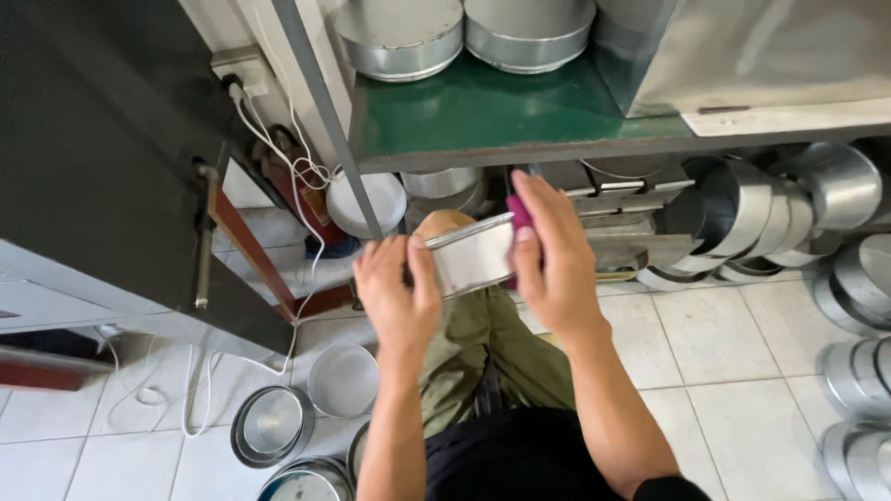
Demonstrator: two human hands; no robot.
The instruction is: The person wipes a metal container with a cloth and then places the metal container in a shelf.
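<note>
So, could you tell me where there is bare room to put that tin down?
Bare floor tiles lie right of the knee, between the leg and the pans at the right edge. The green shelf has a free front strip. Left floor is crowded with round pans and cables.

Round tin (471, 255) held btwn left hand (399, 292) and right hand (548, 255), below shelf (483, 116). Two tins (464, 32) set on shelf; more tins (306, 417) on floor (705, 353) at left (others stacked at right).

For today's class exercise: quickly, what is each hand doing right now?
Left hand: closed on the round metal tin.
Right hand: holds the tin's other side, with a pink object.
</note>
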